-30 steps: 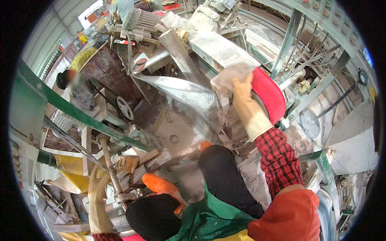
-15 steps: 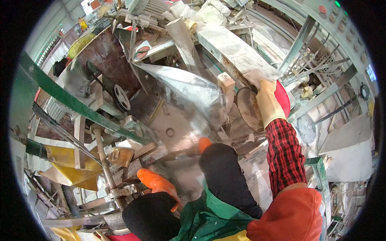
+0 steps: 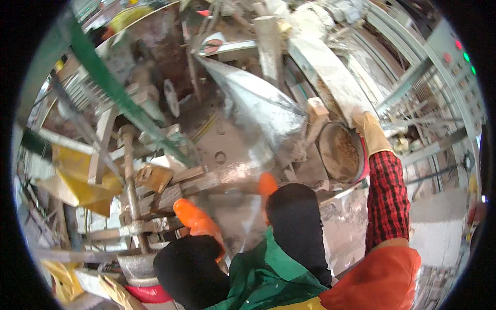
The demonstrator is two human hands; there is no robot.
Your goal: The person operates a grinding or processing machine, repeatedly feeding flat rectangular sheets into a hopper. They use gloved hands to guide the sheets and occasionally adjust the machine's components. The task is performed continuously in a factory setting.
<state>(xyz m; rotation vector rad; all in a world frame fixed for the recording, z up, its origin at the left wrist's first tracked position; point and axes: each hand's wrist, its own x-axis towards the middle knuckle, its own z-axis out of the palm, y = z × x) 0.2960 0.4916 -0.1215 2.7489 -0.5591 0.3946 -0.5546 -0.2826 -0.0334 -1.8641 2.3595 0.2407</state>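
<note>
My right hand (image 3: 373,135), in a cream glove, is closed at the upper right rim of a red bucket (image 3: 366,168). The bucket's round mouth shows a dusty inside with brown grainy matter (image 3: 345,150) in it. My fingertips lie by the near end of a long pale beam (image 3: 330,72), so their grip is partly hidden. At the lower left edge, a cream glove (image 3: 118,293) next to a red container (image 3: 149,293) seems to be my left hand. Its fingers cannot be made out, nor whether it holds the container.
A shiny grey sheet-metal chute (image 3: 258,98) slopes down ahead. A wooden block (image 3: 316,107) stands beside the bucket. On the left are a green bar (image 3: 111,93) and an upright rusty pipe (image 3: 130,175). A control panel (image 3: 460,67) rises at the right. My orange boots (image 3: 199,222) stand below.
The view has shifted, so the scene sits further right. The bucket's mouth has turned more toward me, showing the brown matter. More of the cream glove and red container shows at lower left.
</note>
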